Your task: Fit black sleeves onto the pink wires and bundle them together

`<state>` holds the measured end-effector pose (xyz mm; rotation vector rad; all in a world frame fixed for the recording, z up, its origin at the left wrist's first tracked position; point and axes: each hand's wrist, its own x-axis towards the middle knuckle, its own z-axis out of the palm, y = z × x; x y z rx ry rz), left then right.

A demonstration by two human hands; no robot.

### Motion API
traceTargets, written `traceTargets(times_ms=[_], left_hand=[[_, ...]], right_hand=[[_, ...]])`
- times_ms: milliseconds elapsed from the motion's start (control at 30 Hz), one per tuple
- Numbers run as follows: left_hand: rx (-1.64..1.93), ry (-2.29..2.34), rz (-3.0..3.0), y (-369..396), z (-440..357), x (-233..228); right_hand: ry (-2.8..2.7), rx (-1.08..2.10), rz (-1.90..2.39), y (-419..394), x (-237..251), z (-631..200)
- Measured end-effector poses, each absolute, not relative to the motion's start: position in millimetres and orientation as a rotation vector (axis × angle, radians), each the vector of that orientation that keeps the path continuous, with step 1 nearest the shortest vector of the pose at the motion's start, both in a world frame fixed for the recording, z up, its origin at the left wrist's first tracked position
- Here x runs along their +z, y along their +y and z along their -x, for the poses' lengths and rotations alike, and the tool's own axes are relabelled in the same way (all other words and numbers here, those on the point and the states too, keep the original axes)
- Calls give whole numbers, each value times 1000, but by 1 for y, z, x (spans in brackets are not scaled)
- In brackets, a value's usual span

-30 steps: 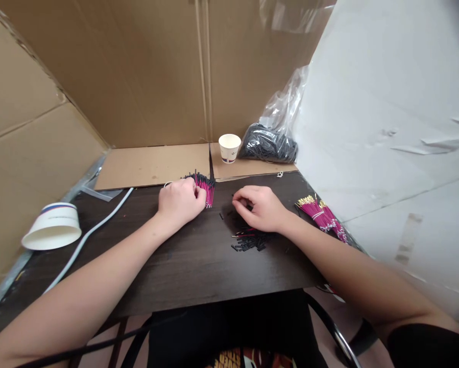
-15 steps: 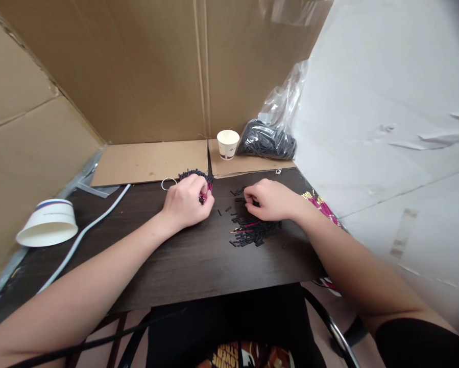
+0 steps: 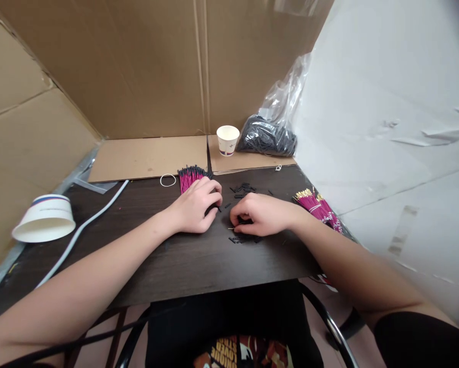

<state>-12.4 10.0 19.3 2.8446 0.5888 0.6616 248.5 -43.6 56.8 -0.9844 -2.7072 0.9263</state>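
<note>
On the dark table (image 3: 183,266), the left hand (image 3: 194,207) curls loosely beside a finished bunch of black-tipped pink wires (image 3: 191,176). The right hand (image 3: 262,214) pinches among loose black sleeves (image 3: 244,190); its exact hold is hidden. Bare pink wires (image 3: 317,207) remain, so much seems left.

Single head-worn view, forward and down, close over the dark table (image 3: 183,266).

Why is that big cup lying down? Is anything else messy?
The big paper cup lies tipped on its side at the table's left edge. Small black tubes are scattered loose by the right hand.
</note>
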Motion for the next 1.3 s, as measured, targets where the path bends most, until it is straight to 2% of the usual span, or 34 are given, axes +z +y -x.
traceTargets(times_ms=[800, 1067, 1300], left_hand=[[599, 620, -2768, 2, 3, 14], [777, 728, -2752, 1, 0, 11], [910, 686, -2662, 0, -1, 4]], right_hand=[[-2695, 832, 1079, -50, 56, -242], [-2690, 601, 1107, -46, 54, -249], [-2743, 650, 1031, -46, 58, -250]])
